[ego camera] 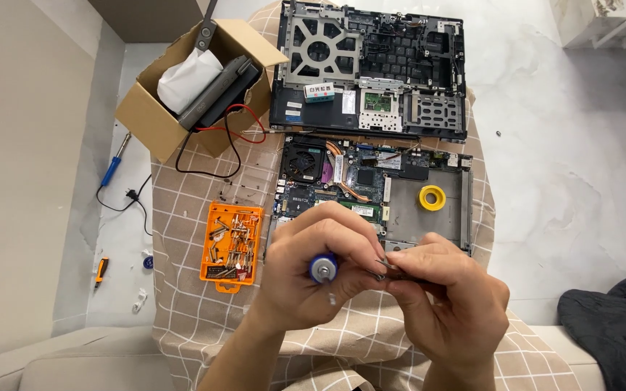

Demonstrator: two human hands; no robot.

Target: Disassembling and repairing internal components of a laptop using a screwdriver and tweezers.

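Observation:
My left hand (306,271) is closed around a small screwdriver with a blue end cap (322,267), its tip pointing right. My right hand (447,293) pinches a small metal part (387,266) against that tip; the part is mostly hidden by my fingers. Both hands hover over the near edge of an opened laptop base (429,224) with its motherboard (349,185), fan (302,161) and copper heat pipes exposed. A yellow tape roll (432,198) lies in the base's bare right bay.
The laptop's removed upper frame (371,69) lies beyond the base. An orange tray of screwdriver bits (232,245) sits to the left on the checked cloth (190,217). A cardboard box (182,80) with wires stands at back left. A soldering iron (114,166) lies on the floor.

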